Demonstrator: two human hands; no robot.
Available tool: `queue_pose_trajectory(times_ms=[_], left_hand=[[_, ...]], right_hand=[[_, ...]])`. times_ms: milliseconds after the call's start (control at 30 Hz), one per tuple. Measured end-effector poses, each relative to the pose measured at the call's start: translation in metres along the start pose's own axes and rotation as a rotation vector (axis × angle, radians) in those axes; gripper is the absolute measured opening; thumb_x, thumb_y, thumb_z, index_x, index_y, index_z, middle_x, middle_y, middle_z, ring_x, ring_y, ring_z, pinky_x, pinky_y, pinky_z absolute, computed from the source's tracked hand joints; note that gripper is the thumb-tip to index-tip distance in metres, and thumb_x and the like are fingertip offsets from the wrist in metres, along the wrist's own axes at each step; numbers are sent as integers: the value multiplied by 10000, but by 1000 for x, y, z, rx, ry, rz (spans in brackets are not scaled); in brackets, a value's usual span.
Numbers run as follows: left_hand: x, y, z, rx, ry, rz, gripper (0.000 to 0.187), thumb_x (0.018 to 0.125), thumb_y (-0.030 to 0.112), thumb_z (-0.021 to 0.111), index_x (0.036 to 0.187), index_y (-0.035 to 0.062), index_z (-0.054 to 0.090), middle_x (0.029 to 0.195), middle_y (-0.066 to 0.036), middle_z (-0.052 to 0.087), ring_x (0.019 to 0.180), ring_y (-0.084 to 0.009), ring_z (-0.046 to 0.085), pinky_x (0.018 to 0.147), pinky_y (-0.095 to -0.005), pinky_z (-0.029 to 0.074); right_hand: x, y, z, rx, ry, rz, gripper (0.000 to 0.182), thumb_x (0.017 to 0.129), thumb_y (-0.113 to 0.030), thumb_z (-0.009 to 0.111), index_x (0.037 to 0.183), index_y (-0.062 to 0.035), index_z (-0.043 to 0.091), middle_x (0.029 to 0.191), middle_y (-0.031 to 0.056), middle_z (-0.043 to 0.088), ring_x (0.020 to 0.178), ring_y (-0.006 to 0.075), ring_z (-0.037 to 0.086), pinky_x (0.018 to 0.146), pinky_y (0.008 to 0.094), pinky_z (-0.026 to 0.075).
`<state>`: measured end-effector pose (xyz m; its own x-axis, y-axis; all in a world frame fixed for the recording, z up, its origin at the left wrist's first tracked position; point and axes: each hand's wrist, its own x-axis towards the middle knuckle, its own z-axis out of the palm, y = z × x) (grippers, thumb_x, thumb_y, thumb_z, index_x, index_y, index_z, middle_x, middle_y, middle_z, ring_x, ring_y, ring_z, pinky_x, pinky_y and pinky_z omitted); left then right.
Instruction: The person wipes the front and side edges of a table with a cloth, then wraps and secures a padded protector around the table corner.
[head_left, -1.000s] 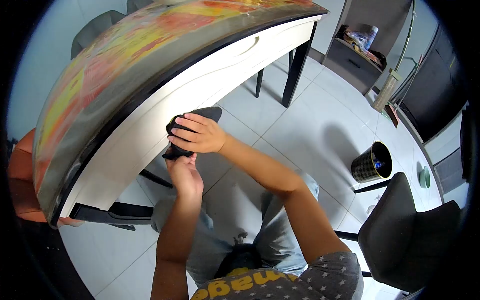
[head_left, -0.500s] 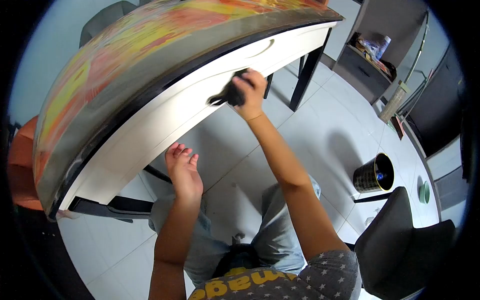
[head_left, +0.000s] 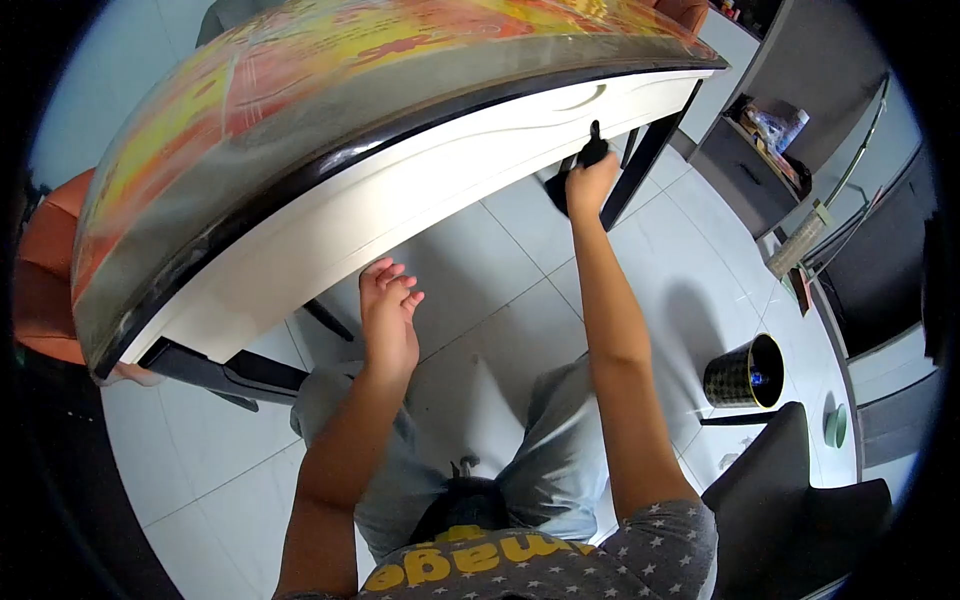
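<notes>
My right hand (head_left: 592, 185) is closed around a crumpled black cloth (head_left: 594, 150), near the right end of the table's white side panel (head_left: 430, 185). One end of the cloth sticks up over the panel, and another part hangs below the fist. My left hand (head_left: 388, 315) is just under the panel's lower edge, palm turned up, fingers loosely bent and apart with nothing in them. Above the panel runs the table's dark rim, and a clear cover lies over the orange and yellow tabletop (head_left: 330, 75).
A dark patterned bin (head_left: 728, 378) stands on the tiled floor at right, beside a grey chair (head_left: 770, 500). Farther back are a grey cabinet (head_left: 742, 170) with items on it and a broom (head_left: 800, 245). An orange chair (head_left: 50, 270) is at left.
My right hand has moved right along the panel with the black cloth, to near the table leg. My left hand has shifted slightly right and up. The view has turned a little.
</notes>
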<state>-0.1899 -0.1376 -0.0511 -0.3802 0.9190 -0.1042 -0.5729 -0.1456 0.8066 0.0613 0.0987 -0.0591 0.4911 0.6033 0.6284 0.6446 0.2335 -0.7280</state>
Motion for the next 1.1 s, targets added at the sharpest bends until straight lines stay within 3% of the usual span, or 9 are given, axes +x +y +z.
queue_pose_trajectory(times_ms=[133,267,300,433,667,733,767,867,1100], left_hand=[[-5,-1,-6,30,-38,-30,339,808,45,553,1130,130,489,1068,-7,499,927,-147,508,810,-335,403],[-12,4,-10,90,-48,-80,325,805,54,553,1118,120,496,1084,-17,497,935,-148,507,810,-341,408],[-14,5,-12,90,-49,-82,325,805,54,553,1118,120,496,1084,-17,497,935,-148,507,810,-341,408],[-21,11,-25,194,-91,-117,333,803,79,562,1127,116,494,1104,-27,495,963,-153,507,835,-341,403],[-28,22,-51,402,-264,-128,352,815,92,566,1165,93,523,1197,-66,506,1049,-164,498,867,-308,398],[-33,19,-59,455,-320,-102,367,818,93,576,1181,91,523,1200,-74,512,1063,-167,495,876,-307,399],[-36,18,-61,502,-375,-73,382,821,94,585,1198,88,523,1202,-81,518,1078,-169,493,884,-305,401],[-53,19,-58,700,-347,132,427,832,108,616,1241,79,496,1193,-87,528,1097,-182,490,907,-318,406],[-79,33,-73,560,-510,42,446,830,82,658,1234,20,482,1123,-76,558,995,-142,541,865,-255,437]], right_hand=[[-33,31,4,-395,-643,7,310,809,-204,608,974,44,526,956,291,610,911,438,592,784,476,476],[-67,18,-17,-319,-783,-1,392,764,-186,629,1104,-3,557,953,266,629,908,404,609,777,444,490],[-72,9,-25,-310,-773,-45,309,771,-198,648,1005,-11,571,932,242,634,896,400,605,763,439,491],[-88,-22,-46,-170,-790,-116,365,686,-53,648,1033,19,560,963,242,618,898,402,598,783,429,486],[-141,-79,-85,26,-779,-159,419,699,-81,673,1086,26,553,915,191,631,796,347,613,752,391,494],[-158,-117,-113,266,-983,196,414,712,-78,673,1094,21,549,852,136,635,751,251,615,714,351,497],[-172,-113,-112,414,-944,145,390,727,-54,659,1095,7,546,815,98,636,744,176,604,683,324,493],[-201,-124,-122,472,-955,173,389,742,-28,642,1115,11,537,860,104,651,780,177,619,694,314,496],[-248,-161,-162,601,-986,357,352,796,-84,639,1115,28,540,940,104,650,835,177,610,766,315,491]])
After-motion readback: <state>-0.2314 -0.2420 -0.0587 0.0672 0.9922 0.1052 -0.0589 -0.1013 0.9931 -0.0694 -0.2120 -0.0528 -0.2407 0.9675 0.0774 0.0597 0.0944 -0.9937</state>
